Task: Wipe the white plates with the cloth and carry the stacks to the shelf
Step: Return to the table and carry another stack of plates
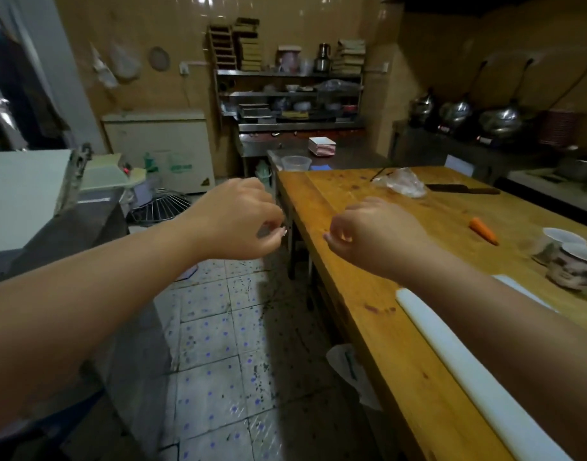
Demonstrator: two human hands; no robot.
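A stack of white square plates (322,145) sits on the steel counter (352,158) beyond the far end of the wooden table. In front of the stack lies a small blue cloth (320,167). A steel shelf (289,94) with dishes stands against the back wall. My left hand (239,217) is held out over the aisle, fingers loosely curled, holding nothing. My right hand (372,234) hovers over the near left edge of the wooden table (368,294), also loosely curled and empty. Both hands are well short of the plates.
On the table lie a carrot (483,230), a cleaver (461,189), a crumpled plastic bag (402,183), two patterned bowls (568,257) and a white cutting board (468,377). A clear plastic tub (296,163) stands by the cloth. A tiled aisle (225,327) runs between table and left counter.
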